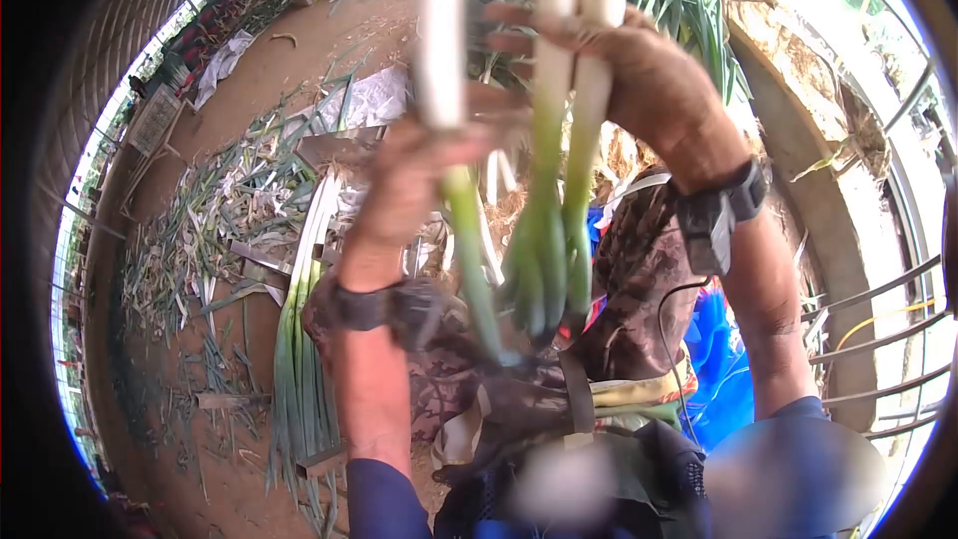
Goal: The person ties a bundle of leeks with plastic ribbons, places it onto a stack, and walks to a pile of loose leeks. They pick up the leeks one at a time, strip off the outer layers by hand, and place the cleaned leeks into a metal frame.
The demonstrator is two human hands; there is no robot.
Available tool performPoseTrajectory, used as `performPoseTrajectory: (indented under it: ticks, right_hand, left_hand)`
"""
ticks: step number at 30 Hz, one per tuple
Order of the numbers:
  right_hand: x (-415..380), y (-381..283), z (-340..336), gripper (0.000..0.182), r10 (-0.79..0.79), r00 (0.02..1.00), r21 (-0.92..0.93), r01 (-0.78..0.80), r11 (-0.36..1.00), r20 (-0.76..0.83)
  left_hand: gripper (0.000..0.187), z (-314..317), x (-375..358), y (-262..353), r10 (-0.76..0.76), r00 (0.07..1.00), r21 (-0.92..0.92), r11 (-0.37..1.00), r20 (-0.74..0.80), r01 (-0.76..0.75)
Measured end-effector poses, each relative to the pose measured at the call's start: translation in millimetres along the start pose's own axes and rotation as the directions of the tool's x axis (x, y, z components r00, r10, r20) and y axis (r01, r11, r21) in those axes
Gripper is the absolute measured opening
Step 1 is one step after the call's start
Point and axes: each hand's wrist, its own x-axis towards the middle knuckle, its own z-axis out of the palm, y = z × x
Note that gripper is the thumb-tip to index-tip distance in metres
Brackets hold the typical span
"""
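My left hand (424, 160), slightly blurred, is closed around one long green onion (439, 35). Its white stalk points up past the top of the view, and its green leaves hang down toward my lap. To the right, my right hand (654, 80) grips two more green onions (549, 110) side by side, white ends up. Some of its fingers stretch out behind the stalks toward the left hand. The green tubes of these onions dangle above my camouflage trousers (644, 269). Both wrists wear dark bands with a small box.
A bundle of green onions (304, 339) lies on a low rack beside my left arm. Trimmed leaves (230, 210) litter the dirt floor (329, 25). More onions (689, 0) are piled ahead. Along the right run a concrete ledge (848, 240) and metal bars (888, 339).
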Motion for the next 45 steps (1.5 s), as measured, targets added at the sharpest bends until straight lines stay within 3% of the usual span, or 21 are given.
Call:
performPoseTrajectory:
  ticks: [1,2,4,7,14,16,18,20,21,22,24,27,30,32,34,35,36,38,40,42,45]
  right_hand:
    - [-2.3,6.4,7.8,0.034,0.021,0.999,0.014,-0.021,1.0,0.049]
    - [-1.8,18.3,12.2,0.034,0.033,0.998,0.105,-0.028,0.994,-0.049]
    - [-7.9,23.2,2.4,0.037,0.117,0.993,0.181,-0.118,0.976,0.013]
    - [-14.1,31.3,0.9,0.043,0.14,0.99,0.267,-0.141,0.953,0.024]
    - [-9.3,34.0,-9.2,0.056,0.23,0.957,0.242,-0.269,0.932,0.176]
    - [-5.6,39.2,-17.6,0.06,0.227,0.927,0.269,-0.31,0.912,0.3]
    - [-9.8,36.1,-18.8,0.063,0.225,0.931,0.208,-0.29,0.934,0.286]
    - [-13.2,31.2,-16.3,0.066,0.195,0.925,0.235,-0.279,0.931,0.325]
    - [-12.3,29.0,-15.1,0.068,0.154,0.91,0.257,-0.266,0.929,0.384]
    - [-15.0,25.2,-12.0,0.075,0.132,0.885,0.247,-0.264,0.933,0.447]
    - [-28.2,11.6,-0.3,0.099,0.19,0.865,0.161,-0.294,0.942,0.465]
    - [-27.7,6.8,2.9,0.107,0.155,0.813,0.117,-0.264,0.958,0.562]
    - [-26.3,-18.5,15.6,0.113,0.22,0.781,-0.02,-0.256,0.966,0.584]
    - [-20.5,-43.4,27.7,0.119,0.211,0.81,-0.21,-0.111,0.971,0.547]
    - [-10.0,-48.9,32.8,0.11,-0.014,0.862,-0.247,0.16,0.956,0.506]
    - [-0.8,-47.0,28.9,0.101,-0.066,0.85,-0.121,0.151,0.981,0.523]
    - [7.9,-44.8,24.1,0.091,-0.126,0.839,0.009,0.143,0.99,0.53]
    - [10.4,-54.8,23.2,0.096,-0.14,0.859,-0.045,0.185,0.982,0.493]
    - [10.7,-54.5,25.7,0.085,-0.066,0.88,-0.074,0.115,0.991,0.471]
    - [19.0,-40.9,21.7,0.081,-0.046,0.84,-0.084,0.108,0.991,0.54]
    - [34.3,-8.2,29.3,0.077,0.05,0.903,-0.094,-0.011,0.995,0.427]
  left_hand:
    - [0.044,11.2,1.9,-13.7,-0.134,0.99,0.152,0.978,-0.053,0.14]
    - [0.041,20.6,6.5,-29.3,0.0,0.999,0.106,0.994,-0.041,0.004]
    - [0.036,28.6,-0.9,-36.8,-0.154,0.983,-0.065,0.987,-0.095,0.148]
    - [0.031,28.0,-7.8,-58.8,-0.163,0.978,-0.039,0.986,-0.129,0.16]
    - [0.034,37.9,-15.7,-62.3,-0.234,0.965,-0.112,0.969,-0.118,0.221]
    - [0.038,40.8,-18.3,-66.1,-0.252,0.963,-0.148,0.96,-0.093,0.237]
    - [0.043,46.0,-21.9,-62.5,-0.26,0.962,-0.154,0.957,-0.088,0.244]
    - [0.05,48.6,-25.3,-60.9,-0.148,0.981,0.057,0.988,0.123,0.142]
    - [0.063,45.5,-33.8,-72.3,-0.227,0.961,0.012,0.974,0.16,0.228]
    - [0.074,37.9,-37.9,-86.4,-0.155,0.94,0.196,0.976,0.303,0.098]
    - [0.077,41.7,-43.0,-75.1,-0.265,0.845,0.02,0.957,0.464,0.289]
    - [0.068,60.6,-50.7,-60.9,-0.296,0.889,-0.08,0.936,0.349,0.343]
    - [0.048,76.2,-46.6,-75.6,-0.016,0.984,0.335,0.941,0.18,-0.046]
    - [0.043,83.1,-41.0,-56.2,0.044,0.993,0.409,0.909,0.106,-0.084]
    - [0.05,84.6,-31.0,-24.0,0.11,0.993,0.493,0.867,-0.045,-0.074]
    - [0.05,80.9,-26.0,-8.6,0.099,0.993,0.481,0.875,-0.064,-0.057]
    - [0.05,71.5,-19.9,9.4,0.264,0.961,0.552,0.815,-0.083,-0.176]
    - [0.051,53.0,-17.4,49.2,0.559,0.826,0.698,0.621,-0.077,-0.356]
    - [0.048,46.6,-32.9,104.4,0.567,0.764,0.784,0.606,-0.308,-0.133]
    - [0.056,23.0,-36.7,149.9,0.839,0.544,0.695,0.394,-0.005,-0.601]
    - [0.052,37.6,-74.7,203.9,0.874,0.484,0.892,0.247,-0.037,-0.379]
